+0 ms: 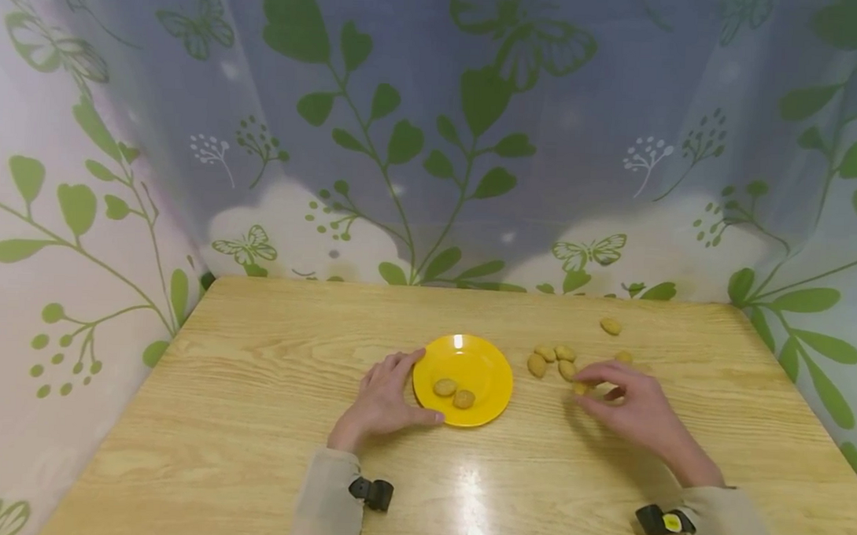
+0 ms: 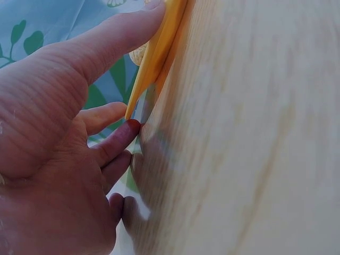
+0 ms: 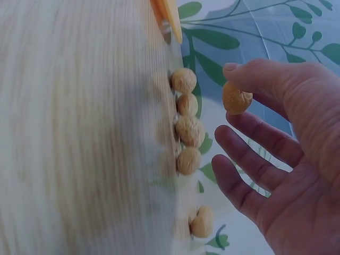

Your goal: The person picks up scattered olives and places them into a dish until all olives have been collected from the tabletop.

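Note:
A yellow plate (image 1: 496,392) stands on the wooden table with two walnuts (image 1: 445,388) lying toward its near left side. My left hand (image 1: 384,400) holds the plate at its left edge, thumb along the near rim and index finger farther round; the other fingers fan out beside it in the left wrist view. Right of the plate, my right hand (image 1: 632,402) pinches one tan, wrinkled walnut (image 3: 237,99) between thumb and index finger, raised off the table. Its remaining fingers are loosely spread. Several more walnuts (image 1: 544,353) lie in a cluster just past its fingertips.
One walnut (image 1: 611,327) lies apart near the table's far edge, and another walnut (image 1: 624,358) is partly hidden behind the right hand. A leaf-and-butterfly patterned cloth (image 1: 417,180) hangs behind and at both sides of the table (image 1: 255,356).

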Action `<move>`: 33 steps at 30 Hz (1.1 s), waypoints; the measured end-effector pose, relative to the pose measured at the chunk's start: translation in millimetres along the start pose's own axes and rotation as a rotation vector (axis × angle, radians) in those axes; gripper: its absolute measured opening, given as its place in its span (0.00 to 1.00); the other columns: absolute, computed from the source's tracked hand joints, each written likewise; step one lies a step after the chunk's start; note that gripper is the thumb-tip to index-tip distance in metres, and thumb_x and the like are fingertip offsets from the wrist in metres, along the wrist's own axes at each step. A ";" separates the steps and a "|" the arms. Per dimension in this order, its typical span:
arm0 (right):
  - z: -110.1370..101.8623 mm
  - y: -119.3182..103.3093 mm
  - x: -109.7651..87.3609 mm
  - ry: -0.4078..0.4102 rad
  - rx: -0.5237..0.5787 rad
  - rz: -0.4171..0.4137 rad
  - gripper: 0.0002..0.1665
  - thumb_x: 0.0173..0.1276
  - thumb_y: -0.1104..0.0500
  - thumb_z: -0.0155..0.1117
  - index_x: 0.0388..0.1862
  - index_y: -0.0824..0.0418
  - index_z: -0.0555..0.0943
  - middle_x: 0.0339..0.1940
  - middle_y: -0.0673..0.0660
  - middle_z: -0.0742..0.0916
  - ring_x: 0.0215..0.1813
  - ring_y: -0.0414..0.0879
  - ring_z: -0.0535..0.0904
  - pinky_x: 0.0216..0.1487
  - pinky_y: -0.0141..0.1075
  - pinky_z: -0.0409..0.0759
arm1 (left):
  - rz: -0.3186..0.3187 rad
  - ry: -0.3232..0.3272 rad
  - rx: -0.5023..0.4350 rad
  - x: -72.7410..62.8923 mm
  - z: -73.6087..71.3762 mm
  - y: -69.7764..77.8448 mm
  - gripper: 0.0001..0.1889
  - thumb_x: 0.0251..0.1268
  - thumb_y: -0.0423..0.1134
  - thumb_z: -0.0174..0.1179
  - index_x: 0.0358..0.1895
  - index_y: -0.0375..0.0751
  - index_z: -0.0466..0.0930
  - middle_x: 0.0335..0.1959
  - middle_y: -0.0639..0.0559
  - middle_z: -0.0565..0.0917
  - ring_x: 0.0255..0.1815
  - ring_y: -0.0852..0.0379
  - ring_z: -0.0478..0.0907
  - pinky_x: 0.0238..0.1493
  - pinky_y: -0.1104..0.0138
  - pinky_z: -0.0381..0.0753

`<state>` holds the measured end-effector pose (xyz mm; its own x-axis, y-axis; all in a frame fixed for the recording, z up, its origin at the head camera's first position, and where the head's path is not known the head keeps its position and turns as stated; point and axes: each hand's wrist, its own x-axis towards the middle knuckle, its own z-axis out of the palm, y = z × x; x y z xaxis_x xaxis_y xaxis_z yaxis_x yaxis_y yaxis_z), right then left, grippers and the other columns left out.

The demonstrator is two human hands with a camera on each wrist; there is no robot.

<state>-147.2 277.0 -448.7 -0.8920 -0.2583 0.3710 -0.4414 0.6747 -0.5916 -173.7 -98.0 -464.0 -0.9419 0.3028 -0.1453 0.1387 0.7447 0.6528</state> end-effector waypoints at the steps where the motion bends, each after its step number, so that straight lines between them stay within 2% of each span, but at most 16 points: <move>1: 0.6 -1.9 0.6 -0.003 0.005 -0.004 0.17 0.57 0.66 0.79 0.45 0.55 0.89 0.45 0.52 0.90 0.44 0.32 0.82 0.36 0.29 0.84 | 0.000 0.001 0.000 -0.1 0.0 0.0 0.55 0.50 0.59 0.77 0.81 0.53 0.56 0.80 0.40 0.61 0.79 0.34 0.56 0.81 0.36 0.47; 13: 15.5 -14.7 8.0 -0.037 0.017 -0.008 0.15 0.60 0.63 0.78 0.46 0.54 0.89 0.46 0.49 0.90 0.45 0.41 0.84 0.37 0.31 0.85 | -0.001 0.009 0.008 0.3 -0.6 -0.4 0.55 0.50 0.59 0.77 0.81 0.52 0.57 0.79 0.40 0.61 0.79 0.36 0.57 0.81 0.37 0.48; 19: 20.7 -19.9 13.5 -0.059 0.016 -0.049 0.15 0.60 0.64 0.78 0.45 0.53 0.89 0.46 0.48 0.90 0.45 0.37 0.83 0.37 0.31 0.84 | 0.002 0.001 -0.002 -0.2 -0.1 0.4 0.55 0.50 0.59 0.77 0.81 0.52 0.57 0.79 0.39 0.61 0.79 0.35 0.56 0.81 0.36 0.48; 26: 27.4 -25.6 17.4 -0.089 0.035 -0.054 0.15 0.60 0.65 0.76 0.46 0.54 0.88 0.46 0.49 0.90 0.45 0.47 0.85 0.38 0.34 0.85 | -0.001 0.005 0.002 0.2 0.0 0.9 0.55 0.50 0.59 0.77 0.81 0.52 0.57 0.79 0.39 0.61 0.79 0.34 0.57 0.80 0.36 0.48; 30: 32.4 -27.1 18.1 -0.111 0.040 -0.036 0.16 0.60 0.65 0.77 0.47 0.54 0.88 0.47 0.49 0.90 0.46 0.43 0.84 0.40 0.34 0.85 | -0.005 -0.001 0.000 0.1 -0.8 1.4 0.55 0.50 0.59 0.77 0.81 0.52 0.57 0.80 0.39 0.60 0.79 0.34 0.56 0.81 0.36 0.48; 33: 36.1 -27.7 19.0 -0.106 0.040 -0.055 0.16 0.58 0.66 0.77 0.46 0.56 0.89 0.47 0.51 0.90 0.46 0.42 0.85 0.40 0.35 0.86 | -0.004 0.000 -0.001 -0.3 -1.8 1.5 0.55 0.50 0.59 0.77 0.81 0.52 0.57 0.79 0.40 0.61 0.79 0.34 0.56 0.81 0.37 0.48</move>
<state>-155.4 228.4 -451.1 -0.8705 -0.3677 0.3272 -0.4920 0.6295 -0.6013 -173.8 -98.0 -461.7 -0.9423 0.3002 -0.1479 0.1349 0.7452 0.6531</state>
